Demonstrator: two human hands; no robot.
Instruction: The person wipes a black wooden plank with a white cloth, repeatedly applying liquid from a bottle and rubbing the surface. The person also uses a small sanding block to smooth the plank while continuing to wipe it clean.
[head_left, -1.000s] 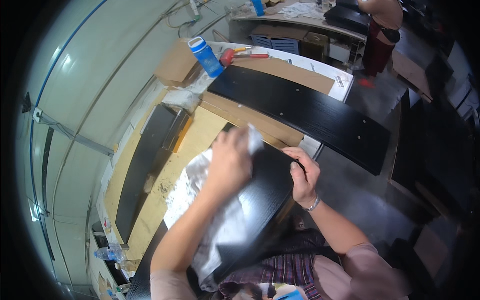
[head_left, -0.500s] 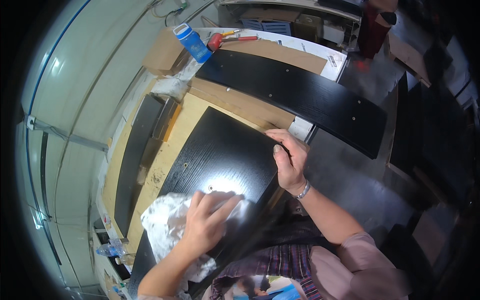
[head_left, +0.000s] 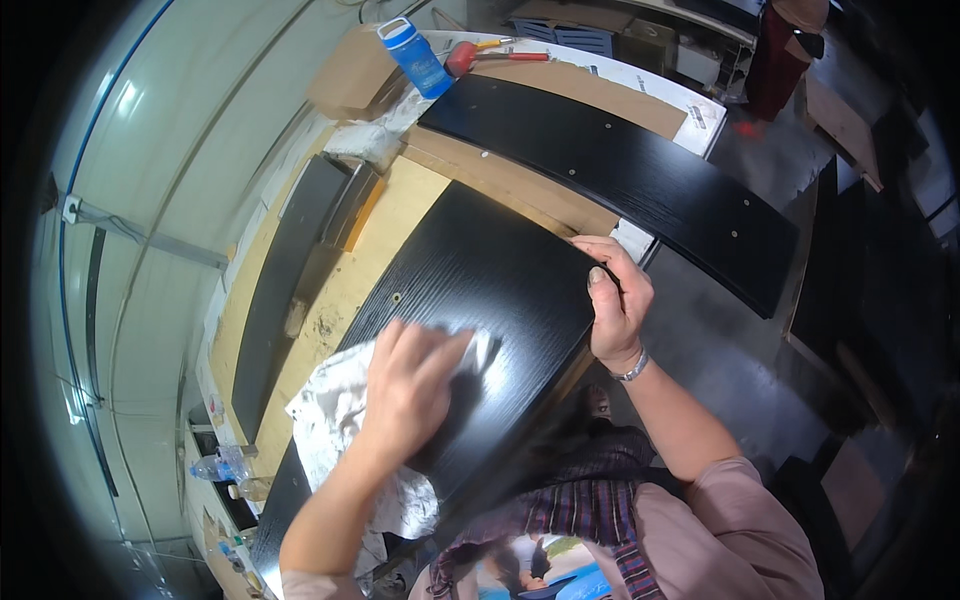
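Observation:
A black wood-grained board point(head_left: 500, 270) lies slantwise in front of me, with a small round metal fitting point(head_left: 396, 298) near its left edge. My left hand point(head_left: 415, 380) is closed on a crumpled white cloth point(head_left: 335, 400) and presses it against the board's top face. Part of the cloth trails toward me past the wrist. At the board's right corner, my right hand point(head_left: 617, 300) grips the edge, its thumb on the near side; the fingers beneath are partly hidden.
Beyond lies a second long black board point(head_left: 610, 170) with several fittings. A narrow dark panel point(head_left: 285, 290) stands at left. Farther back are a blue bottle point(head_left: 418, 65), a red-headed mallet point(head_left: 463, 60) and a cardboard box point(head_left: 355, 75). At far right a person point(head_left: 780, 60) stands.
My left hand has slid the cloth farther up the board, covering a second fitting that showed before. The right hand keeps its grip on the corner. The whole view has shifted slightly.

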